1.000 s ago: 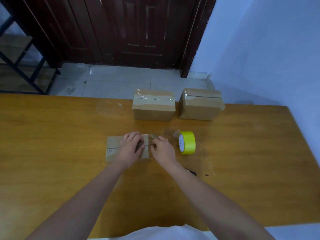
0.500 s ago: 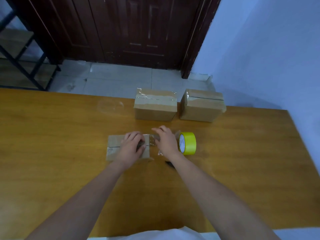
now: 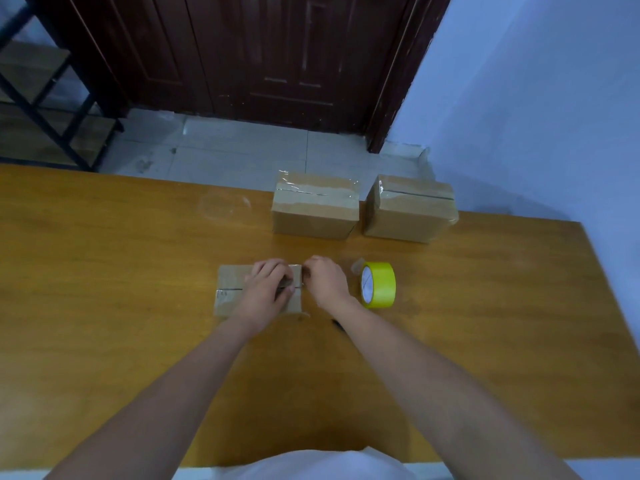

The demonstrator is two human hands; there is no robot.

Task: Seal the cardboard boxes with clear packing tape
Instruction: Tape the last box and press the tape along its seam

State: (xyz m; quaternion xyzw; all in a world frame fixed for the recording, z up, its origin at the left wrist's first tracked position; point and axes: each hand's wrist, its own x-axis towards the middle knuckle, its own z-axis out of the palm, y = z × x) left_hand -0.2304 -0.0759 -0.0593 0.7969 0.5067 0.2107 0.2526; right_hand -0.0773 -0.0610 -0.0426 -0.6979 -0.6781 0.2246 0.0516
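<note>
Gripping is light on both sides in the head view: the left hand [image 3: 265, 292] lies over the near box [image 3: 231, 289], fingers bent down onto its top by the centre seam, pressing rather than wrapping; the right hand [image 3: 326, 283] sits at the box's right edge with fingers curled, apparently pinching a strip of clear tape [image 3: 303, 283], though the film is too faint to tell for certain.

This box rests on the wooden table [image 3: 104, 306], closest to the person; its flaps are shut, so its contents are hidden; a short piece of tape already glints at the left end of the seam.

2 more boxes stand at the far edge, the far left box [image 3: 314, 211] and the far right box [image 3: 410, 209], both taped over their seams and closed.

A yellow tape roll [image 3: 378, 285] stands on edge just right of the right hand.

Cardboard this small should be light and fairly stiff, best steadied from above; the film will likely be thin, clingy and prone to wrinkling, so it wants holding by its free end.
</note>
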